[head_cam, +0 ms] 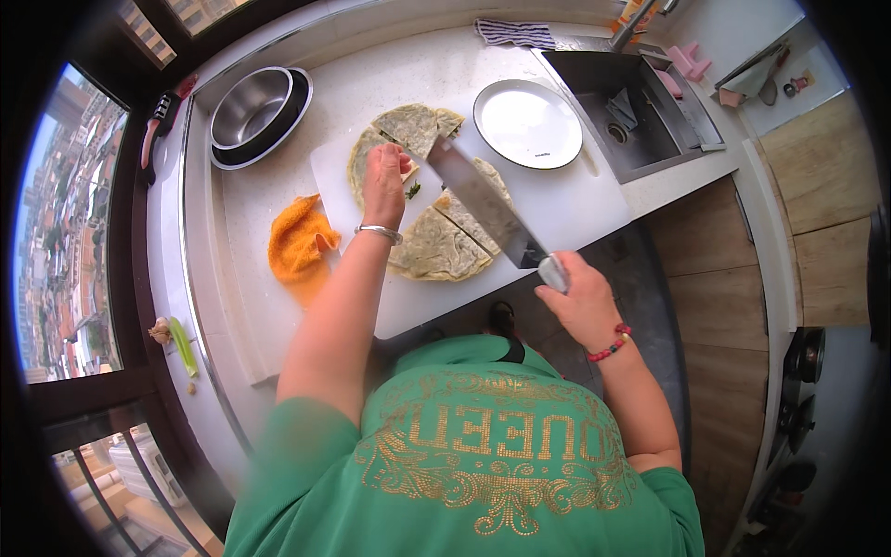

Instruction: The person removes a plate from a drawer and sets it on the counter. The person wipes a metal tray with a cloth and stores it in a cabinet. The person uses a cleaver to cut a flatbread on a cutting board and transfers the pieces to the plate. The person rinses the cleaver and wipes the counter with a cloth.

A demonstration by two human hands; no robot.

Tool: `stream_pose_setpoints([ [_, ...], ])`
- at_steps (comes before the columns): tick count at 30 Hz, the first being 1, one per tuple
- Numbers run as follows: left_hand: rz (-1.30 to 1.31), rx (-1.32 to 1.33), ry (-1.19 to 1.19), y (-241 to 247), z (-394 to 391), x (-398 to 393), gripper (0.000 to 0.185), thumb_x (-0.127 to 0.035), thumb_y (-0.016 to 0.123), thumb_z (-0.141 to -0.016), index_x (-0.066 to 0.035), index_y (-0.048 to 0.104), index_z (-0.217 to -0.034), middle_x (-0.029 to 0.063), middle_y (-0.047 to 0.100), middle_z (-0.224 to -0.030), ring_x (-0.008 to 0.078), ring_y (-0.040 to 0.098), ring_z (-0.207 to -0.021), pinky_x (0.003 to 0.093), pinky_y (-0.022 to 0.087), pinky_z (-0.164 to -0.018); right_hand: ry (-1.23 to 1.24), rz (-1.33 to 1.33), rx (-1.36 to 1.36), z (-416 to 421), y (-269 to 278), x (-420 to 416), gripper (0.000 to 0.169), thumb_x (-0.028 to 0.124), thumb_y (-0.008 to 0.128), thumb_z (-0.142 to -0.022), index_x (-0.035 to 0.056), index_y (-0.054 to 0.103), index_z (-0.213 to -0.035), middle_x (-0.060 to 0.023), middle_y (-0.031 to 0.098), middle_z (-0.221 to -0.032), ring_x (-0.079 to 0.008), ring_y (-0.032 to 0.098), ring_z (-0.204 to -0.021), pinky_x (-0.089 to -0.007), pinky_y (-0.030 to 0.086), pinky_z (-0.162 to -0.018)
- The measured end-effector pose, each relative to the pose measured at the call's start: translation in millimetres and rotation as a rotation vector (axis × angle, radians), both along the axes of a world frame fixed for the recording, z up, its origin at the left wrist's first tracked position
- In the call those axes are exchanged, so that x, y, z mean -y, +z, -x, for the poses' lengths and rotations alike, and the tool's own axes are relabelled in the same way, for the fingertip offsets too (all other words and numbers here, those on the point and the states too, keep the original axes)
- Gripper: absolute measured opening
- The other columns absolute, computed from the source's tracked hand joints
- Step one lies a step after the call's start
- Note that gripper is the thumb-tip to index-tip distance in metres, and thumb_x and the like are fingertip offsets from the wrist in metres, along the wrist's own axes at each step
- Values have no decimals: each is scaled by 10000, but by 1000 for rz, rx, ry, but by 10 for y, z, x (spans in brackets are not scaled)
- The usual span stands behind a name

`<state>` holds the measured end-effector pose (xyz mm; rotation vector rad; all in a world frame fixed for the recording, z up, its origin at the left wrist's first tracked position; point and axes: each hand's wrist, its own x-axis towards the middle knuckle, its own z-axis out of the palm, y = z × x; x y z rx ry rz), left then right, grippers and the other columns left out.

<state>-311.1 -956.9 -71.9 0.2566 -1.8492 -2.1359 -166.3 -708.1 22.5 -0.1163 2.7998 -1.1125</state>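
Observation:
My right hand (581, 299) grips the pale handle of a kitchen cleaver (480, 195). Its broad blade slants up and left across a round, filled flatbread (438, 244), hiding part of it. The flatbread lies cut into large wedges on a white cutting board (571, 202). A gap shows bare board in the middle, where a bit of green filling (413, 189) lies. With fingers curled, my left hand (384, 182) is over the flatbread's left part, by a cut edge. Whether it pinches a piece cannot be made out.
A white plate (527, 125) rests at the board's upper right, near the sink (626, 111). Nested metal bowls (254, 104) stand at upper left. An orange cloth (299, 240) lies left of the board. A striped cloth (514, 32) is at the back. The counter's front edge runs close below the board.

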Motion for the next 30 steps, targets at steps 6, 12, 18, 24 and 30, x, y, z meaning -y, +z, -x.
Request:
stream_pose_setpoints([
  [6, 840, 140, -316, 83, -152, -125, 310, -289, 595, -792, -15, 615, -935, 145, 628, -895, 270, 585, -875, 352, 449, -800, -342, 639, 359, -217, -7, -648, 268, 98, 529, -849, 30, 449, -1095, -28, 505, -639, -84, 480, -447, -225, 406, -389],
  [12, 1261, 61, -389, 72, -214, -301, 212, -242, 595, -775, -75, 659, -887, 119, 607, -916, 287, 556, -920, 400, 427, -817, -374, 669, 685, -583, -342, -1229, 191, 172, 499, -874, 58, 461, -1022, -33, 516, -646, -93, 488, -444, -233, 415, -379],
  [18, 1312, 107, -424, 86, -166, -323, 168, -234, 587, -775, -83, 653, -808, 112, 593, -863, 278, 556, -892, 401, 428, -790, -245, 783, 891, -483, -511, -1122, 198, 212, 502, -883, 69, 469, -1016, -30, 523, -657, -91, 495, -458, -239, 434, -397],
  [24, 1279, 132, -412, 77, -122, -375, 163, -216, 576, -778, -77, 657, -802, 133, 593, -862, 294, 562, -871, 398, 435, -796, -170, 844, 830, -39, -724, -674, 195, 222, 502, -891, 66, 472, -1004, -22, 517, -655, -90, 493, -463, -242, 429, -394],
  [30, 1013, 212, -403, 139, -99, -379, 184, -200, 569, -790, -41, 653, -827, 162, 627, -835, 308, 597, -798, 375, 466, -736, -118, 955, 796, 67, -772, -614, 175, 231, 509, -891, 82, 459, -969, -26, 507, -653, -93, 482, -455, -247, 420, -384],
])
